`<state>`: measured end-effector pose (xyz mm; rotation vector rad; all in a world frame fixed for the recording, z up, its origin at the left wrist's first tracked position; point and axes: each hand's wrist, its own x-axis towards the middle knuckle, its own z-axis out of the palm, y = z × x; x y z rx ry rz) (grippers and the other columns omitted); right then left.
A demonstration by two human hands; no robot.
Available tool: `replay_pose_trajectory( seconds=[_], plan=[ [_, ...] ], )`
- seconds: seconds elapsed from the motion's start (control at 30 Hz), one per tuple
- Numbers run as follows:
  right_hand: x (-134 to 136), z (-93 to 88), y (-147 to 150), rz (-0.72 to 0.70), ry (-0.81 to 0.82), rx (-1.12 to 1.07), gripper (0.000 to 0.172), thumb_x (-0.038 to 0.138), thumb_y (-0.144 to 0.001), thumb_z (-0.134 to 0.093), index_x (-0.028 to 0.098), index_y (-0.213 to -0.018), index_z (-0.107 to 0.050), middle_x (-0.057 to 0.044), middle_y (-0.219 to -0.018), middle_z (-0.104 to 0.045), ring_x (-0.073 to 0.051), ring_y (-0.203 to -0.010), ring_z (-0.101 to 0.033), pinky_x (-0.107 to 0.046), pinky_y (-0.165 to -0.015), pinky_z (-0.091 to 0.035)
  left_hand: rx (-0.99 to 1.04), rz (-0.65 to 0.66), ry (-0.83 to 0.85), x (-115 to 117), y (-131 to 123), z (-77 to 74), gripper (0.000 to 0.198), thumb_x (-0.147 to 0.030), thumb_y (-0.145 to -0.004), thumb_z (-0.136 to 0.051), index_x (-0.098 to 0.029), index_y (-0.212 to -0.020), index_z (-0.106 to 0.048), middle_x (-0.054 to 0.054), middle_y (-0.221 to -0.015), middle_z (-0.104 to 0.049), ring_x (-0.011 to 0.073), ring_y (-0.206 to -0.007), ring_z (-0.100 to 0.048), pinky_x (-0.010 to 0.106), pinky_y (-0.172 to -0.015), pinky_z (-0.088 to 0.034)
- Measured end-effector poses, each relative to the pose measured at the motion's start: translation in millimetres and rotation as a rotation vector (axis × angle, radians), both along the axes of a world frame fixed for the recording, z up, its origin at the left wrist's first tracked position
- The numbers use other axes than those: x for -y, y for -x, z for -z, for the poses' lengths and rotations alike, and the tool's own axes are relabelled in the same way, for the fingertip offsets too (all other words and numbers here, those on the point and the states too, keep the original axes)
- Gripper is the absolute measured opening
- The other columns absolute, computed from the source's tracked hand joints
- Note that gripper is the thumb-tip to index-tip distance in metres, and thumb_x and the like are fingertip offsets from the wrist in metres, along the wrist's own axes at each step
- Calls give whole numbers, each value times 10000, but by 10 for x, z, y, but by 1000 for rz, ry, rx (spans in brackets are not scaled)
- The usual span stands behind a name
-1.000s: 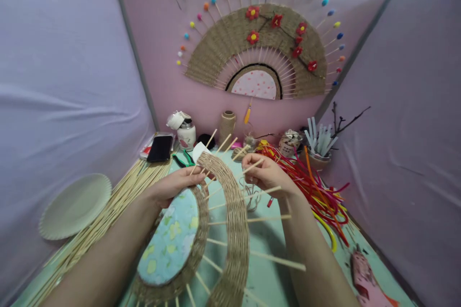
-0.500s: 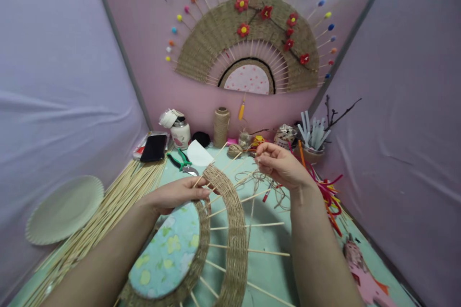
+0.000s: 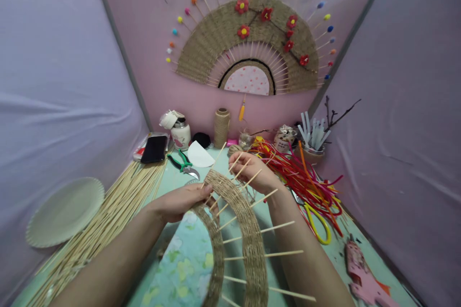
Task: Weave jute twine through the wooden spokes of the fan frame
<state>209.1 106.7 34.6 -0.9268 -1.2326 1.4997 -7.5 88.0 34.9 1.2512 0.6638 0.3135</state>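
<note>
A half-round fan of woven jute twine (image 3: 236, 196) on thin wooden sticks is tilted in front of me. Its inner part is a blue cloth half-circle (image 3: 183, 264) with yellow-green flowers, edged by a narrow woven band. My left hand (image 3: 185, 200) grips the fan near the upper end of the woven bands, thumb in front and fingers behind. At the outer tips of the upper sticks, my right hand (image 3: 255, 175) is closed in a pinch, partly behind them. The twine in its fingers is thin and mostly hidden.
A finished fan (image 3: 212, 43) hangs on the back wall. To the left are loose sticks (image 3: 122, 192), a scalloped plate (image 3: 65, 213), pruning shears (image 3: 184, 165) and a phone (image 3: 154, 149). Red pipe cleaners (image 3: 306, 187), yellow-handled scissors (image 3: 319, 225) and a pink glue gun (image 3: 363, 273) lie right.
My right hand has moved left and slightly down, from beyond the fan to its upper stick tips. The fan has shifted a little right and down, with my left hand still on it.
</note>
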Motion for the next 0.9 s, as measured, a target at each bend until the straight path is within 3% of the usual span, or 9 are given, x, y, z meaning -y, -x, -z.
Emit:
replay_pose_trajectory(
  seconds=[0.13, 0.23, 0.33, 0.47, 0.6, 0.77, 0.9],
  plan=[
    [51, -17, 206, 14, 9, 66, 289, 361, -631, -762, 185, -750, -565, 51, -577, -542, -66, -466, -414, -208, -452, -288, 16, 39, 65, 27, -32, 20, 566, -641, -811, -505, -109, -768, -696, 116, -748, -702, 183, -654, -619, 281, -635, -454],
    [65, -17, 266, 21, 17, 89, 319, 375, -589, -788, 187, -718, -563, 42, -590, -556, -88, -508, -471, -226, -491, -349, 81, 22, 110, 28, -55, 13, 528, -582, -849, -504, -94, -902, -698, 149, -860, -713, 214, -762, -657, 306, -688, -481],
    [47, 3, 277, 11, 17, 102, 337, 384, -565, -801, 184, -704, -568, 36, -597, -563, -97, -525, -491, -237, -510, -372, 177, -136, 209, 34, -105, 5, 346, -409, -826, -636, -115, -1004, -675, 144, -965, -706, 228, -851, -665, 329, -728, -503],
    [29, 18, 273, 5, 18, 115, 350, 383, -555, -806, 178, -704, -564, 46, -579, -549, -74, -483, -447, -220, -479, -336, 296, -310, 454, 50, -182, 27, 211, -191, -745, -713, -127, -942, -677, 91, -889, -715, 181, -793, -668, 309, -728, -514],
    [58, -15, 267, -25, 19, 74, 339, 375, -585, -791, 183, -726, -550, 83, -529, -490, -39, -412, -337, -203, -436, -260, 341, -281, 573, 73, -222, 70, 300, -162, -741, -693, -115, -1037, -675, 103, -915, -719, 181, -804, -664, 305, -705, -516],
    [48, -36, 89, -60, -36, 113, 288, 347, -628, -775, 174, -748, -579, 56, -577, -523, -69, -485, -424, -215, -475, -301, 341, -238, 523, 114, -240, 61, 347, -138, -744, -691, -117, -1090, -673, 121, -961, -714, 195, -824, -663, 303, -661, -520],
    [-11, -26, -223, -19, -47, 76, 256, 331, -664, -778, 162, -755, -608, 49, -600, -506, -61, -519, -401, -206, -504, -309, 344, -194, 481, 133, -246, 55, 345, -116, -746, -686, -134, -1090, -679, 122, -965, -712, 200, -822, -664, 306, -648, -528]
  ],
)
